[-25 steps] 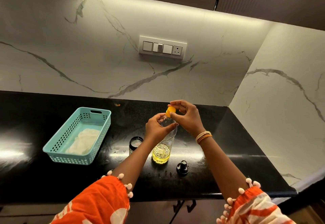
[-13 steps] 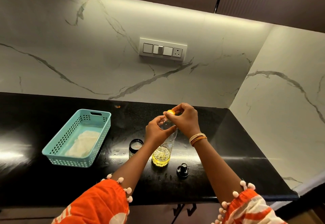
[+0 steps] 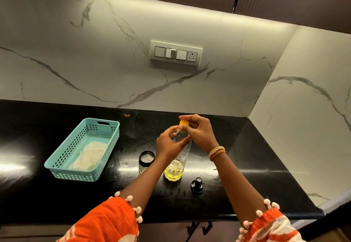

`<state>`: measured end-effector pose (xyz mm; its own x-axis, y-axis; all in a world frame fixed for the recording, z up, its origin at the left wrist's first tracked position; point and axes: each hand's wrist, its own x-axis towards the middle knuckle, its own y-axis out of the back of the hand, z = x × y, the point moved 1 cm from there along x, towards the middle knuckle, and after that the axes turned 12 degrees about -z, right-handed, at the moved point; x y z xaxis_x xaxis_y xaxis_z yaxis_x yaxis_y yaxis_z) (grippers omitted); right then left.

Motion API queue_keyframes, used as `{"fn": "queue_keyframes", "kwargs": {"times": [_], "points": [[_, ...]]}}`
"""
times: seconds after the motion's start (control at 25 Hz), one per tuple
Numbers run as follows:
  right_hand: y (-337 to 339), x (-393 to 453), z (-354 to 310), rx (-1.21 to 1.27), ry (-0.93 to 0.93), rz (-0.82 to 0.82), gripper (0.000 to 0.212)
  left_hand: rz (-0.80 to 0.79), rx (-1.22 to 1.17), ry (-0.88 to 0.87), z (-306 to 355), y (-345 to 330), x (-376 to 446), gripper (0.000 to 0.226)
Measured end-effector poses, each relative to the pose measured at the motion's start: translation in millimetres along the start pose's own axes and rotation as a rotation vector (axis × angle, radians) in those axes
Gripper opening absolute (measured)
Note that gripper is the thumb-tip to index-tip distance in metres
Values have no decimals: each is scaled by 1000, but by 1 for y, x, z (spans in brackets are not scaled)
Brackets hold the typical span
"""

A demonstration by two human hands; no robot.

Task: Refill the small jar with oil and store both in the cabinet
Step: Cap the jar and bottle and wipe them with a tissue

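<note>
Bottle [image 3: 177, 158] stands upright on the tabletop [image 3: 247, 156], oil low in it. I see my left hand [image 3: 168, 144] wrapped round its shoulder; right hand [image 3: 199, 133] pinches the yellow cap [image 3: 183, 122] (seating unclear). Open jar [image 3: 146, 161] just left.

Yellow cap [image 3: 183, 122], teal basket [image 3: 57, 167]

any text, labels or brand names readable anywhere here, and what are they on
No text can be read anywhere.
Oil bottle: clear, no label showing.
Yellow cap: plain.
Small jar: a faint reddish smudge inside the rim, too blurred to read.
Switch plate: a tiny mark under the switches, too small to read.
Basket: no lettering.
</note>
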<state>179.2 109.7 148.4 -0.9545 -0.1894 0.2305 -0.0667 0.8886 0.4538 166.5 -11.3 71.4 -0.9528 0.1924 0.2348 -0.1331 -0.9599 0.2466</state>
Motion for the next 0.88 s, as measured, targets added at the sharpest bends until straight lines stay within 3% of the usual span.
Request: {"fn": "queue_keyframes", "kwargs": {"times": [0.32,0.48,0.56,0.64,0.72,0.8,0.88], "points": [[-36,-3,-5,-51,-6,365,24,9,-45,21,-4,-3,1,58],[-21,-4,1,-87,-42,211,57,-15,-70,18,-3,-1,0,55],[-12,-9,14,67,-124,111,66,-44,-71,32,0,-2,0,48],[-11,-20,33,269,-191,157,49,-76,-20,57,-3,-3,-6,62],[-16,-34,61,331,-318,287,30,-126,18,140,-16,-7,-22,95],[-21,-52,94,199,-552,278,38,-116,21,298,-37,-12,-45,113],[-29,-73,125,-85,-764,93,60,-43,32,391,-55,-18,-69,107]]}}
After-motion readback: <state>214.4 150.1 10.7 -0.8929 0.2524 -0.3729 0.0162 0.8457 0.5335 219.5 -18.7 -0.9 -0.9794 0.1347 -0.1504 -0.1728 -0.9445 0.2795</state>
